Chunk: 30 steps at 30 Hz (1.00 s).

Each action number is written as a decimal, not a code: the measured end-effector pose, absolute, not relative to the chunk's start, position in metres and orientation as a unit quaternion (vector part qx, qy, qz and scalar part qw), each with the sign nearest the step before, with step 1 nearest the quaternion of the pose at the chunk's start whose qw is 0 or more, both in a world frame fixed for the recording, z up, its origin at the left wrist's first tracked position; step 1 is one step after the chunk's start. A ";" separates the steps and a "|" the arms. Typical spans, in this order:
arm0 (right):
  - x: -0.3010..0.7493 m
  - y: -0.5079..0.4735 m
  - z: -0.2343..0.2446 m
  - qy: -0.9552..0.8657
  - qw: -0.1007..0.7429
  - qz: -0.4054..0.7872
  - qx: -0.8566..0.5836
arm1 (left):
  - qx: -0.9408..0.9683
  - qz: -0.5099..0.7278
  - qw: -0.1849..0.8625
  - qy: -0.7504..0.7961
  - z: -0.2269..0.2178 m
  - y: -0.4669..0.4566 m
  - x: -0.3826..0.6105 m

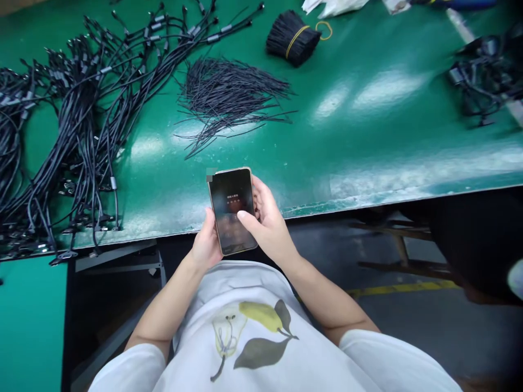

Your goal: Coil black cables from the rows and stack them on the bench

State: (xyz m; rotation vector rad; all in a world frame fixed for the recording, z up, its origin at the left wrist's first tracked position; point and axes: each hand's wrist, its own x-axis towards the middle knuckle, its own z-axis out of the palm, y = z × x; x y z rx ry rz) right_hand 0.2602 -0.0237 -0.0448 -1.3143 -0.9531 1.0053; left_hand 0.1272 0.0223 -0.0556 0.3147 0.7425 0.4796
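Observation:
A smartphone [229, 228] with a dark screen and a pale gold rim is held upright in front of my shirt, close to the table's front edge. Small white text and a row of little circles show on its screen. My left hand [207, 242] grips its lower left side, the thumb along the edge. Around the right side wraps my right hand [272, 226], its thumb over the middle of the screen and its fingers partly hidden behind. Just beyond the phone lies a loose pile of thin black ties [229, 90] on the green table [310, 141].
Many black cables [85, 103] with connectors cover the table's left side. A black tie bundle [293, 39], bound with a yellow band, lies at the back. More black cables [486, 73] lie at the far right. A wooden stool [402, 245] stands below the table.

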 end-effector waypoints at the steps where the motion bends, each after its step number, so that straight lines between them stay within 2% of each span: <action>1: 0.259 -0.024 -0.045 -0.407 0.573 0.427 -0.569 | 0.153 0.236 0.889 0.361 -0.056 0.022 0.128; 7: 0.247 -0.019 -0.054 -0.430 0.558 0.334 -0.626 | 0.148 0.243 0.890 0.357 -0.060 0.020 0.131; 11: 0.246 -0.017 -0.058 -0.438 0.554 0.330 -0.627 | 0.142 0.232 0.895 0.355 -0.060 0.022 0.130; 17: 0.252 -0.018 -0.057 -0.411 0.579 0.393 -0.585 | 0.132 0.218 0.897 0.362 -0.056 0.027 0.129; 30: 0.260 -0.019 -0.061 -0.404 0.580 0.440 -0.554 | 0.132 0.216 0.896 0.366 -0.057 0.029 0.128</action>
